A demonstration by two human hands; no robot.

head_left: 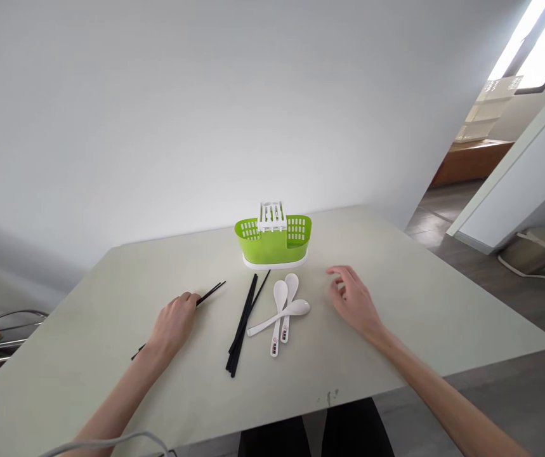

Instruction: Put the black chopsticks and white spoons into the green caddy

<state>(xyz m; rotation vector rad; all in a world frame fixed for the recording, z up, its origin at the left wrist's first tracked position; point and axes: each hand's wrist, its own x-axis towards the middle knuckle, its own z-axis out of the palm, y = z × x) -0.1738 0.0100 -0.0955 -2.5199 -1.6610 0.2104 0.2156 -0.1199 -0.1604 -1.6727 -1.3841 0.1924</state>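
Observation:
My left hand (176,320) is closed around a pair of black chopsticks (212,292), low over the table's left side; their thin ends stick out past my fingers and their other ends show behind my wrist. Several more black chopsticks (242,330) lie loosely bunched to the right of that hand. Beside them rest three white spoons (282,310), one lying across the other two. My right hand (354,298) is held to the right of the spoons, fingers loosely curled and apart, holding nothing. Behind the spoons stands a green utensil basket (272,249) with a white slotted piece (272,216) on top.
The pale table (377,368) meets a white wall (196,114) behind the basket. A grey cable (110,439) crosses near my left forearm. Metal chair rails (6,346) stand off the left edge. A doorway and window (533,44) are at the right.

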